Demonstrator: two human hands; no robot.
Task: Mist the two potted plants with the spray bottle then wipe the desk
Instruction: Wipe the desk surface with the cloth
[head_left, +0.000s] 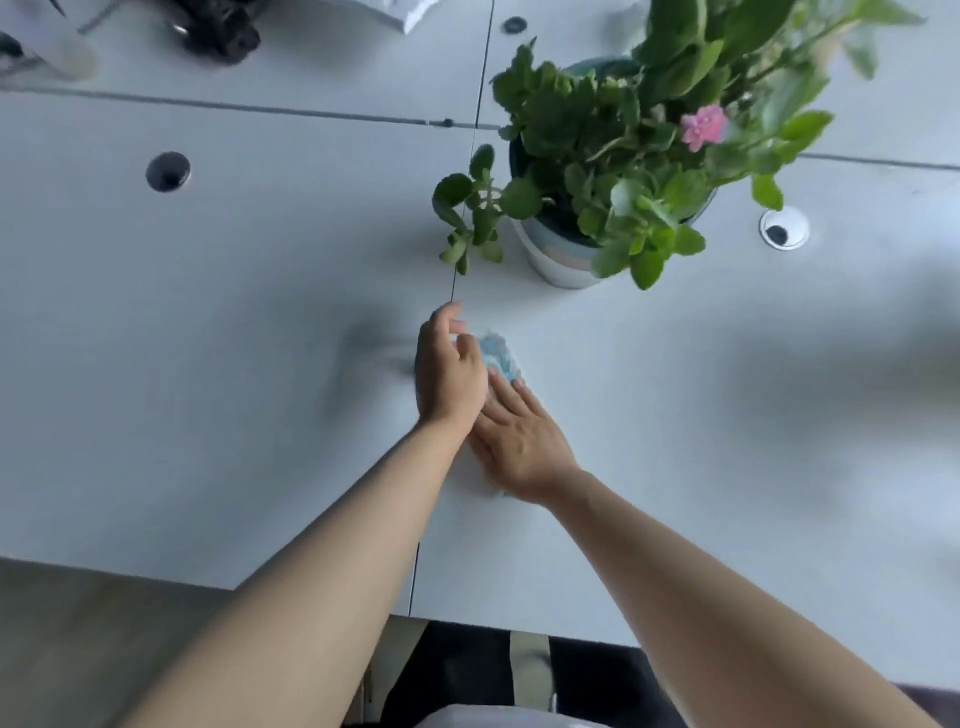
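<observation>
On white desk (234, 322), both hands over blurred blue cloth (500, 356), potted plant (613, 171) beyond, no legible writing

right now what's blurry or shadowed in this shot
Head view: the blue cloth and fingers of the left hand smear with motion; the plant's upper leaves and the far-left clutter are soft; a soft shadow lies on the desk left of the hands.

Two round cable holes (168, 171) (783, 228); blurred black object (221, 26) far left.
</observation>
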